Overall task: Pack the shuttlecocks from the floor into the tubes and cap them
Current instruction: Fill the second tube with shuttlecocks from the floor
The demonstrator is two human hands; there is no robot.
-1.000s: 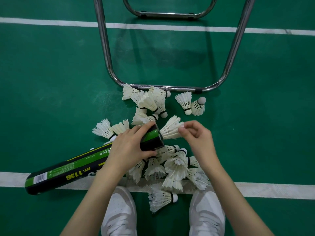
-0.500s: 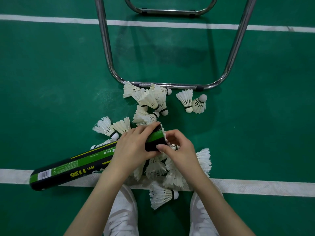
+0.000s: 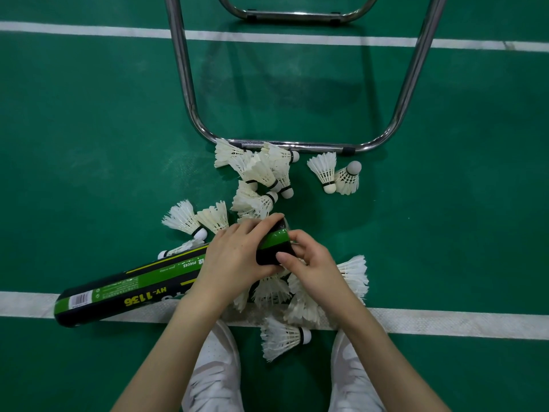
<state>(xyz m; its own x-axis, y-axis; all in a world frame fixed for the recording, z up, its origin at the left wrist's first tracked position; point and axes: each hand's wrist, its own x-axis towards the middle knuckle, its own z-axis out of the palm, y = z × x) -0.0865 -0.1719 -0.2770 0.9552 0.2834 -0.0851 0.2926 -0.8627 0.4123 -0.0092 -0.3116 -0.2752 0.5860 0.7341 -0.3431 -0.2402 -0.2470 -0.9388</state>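
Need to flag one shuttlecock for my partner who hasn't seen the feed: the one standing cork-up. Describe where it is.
Start at the chrome chair frame and its floor bar. Just below that bar's right end sit two shuttlecocks apart from the main pile. Take the right one, the upright shuttlecock: it alone stands on its feathers with the cork pointing up.

Green court floor [image 3: 89, 144], white lines [image 3: 445, 322], chrome chair frame [image 3: 184, 84].

My long black-and-green cardboard tube [image 3: 133, 289] lies slanted, its far end up at the white feathered shuttlecocks [image 3: 261, 176], which are scattered around that end, some beneath it.
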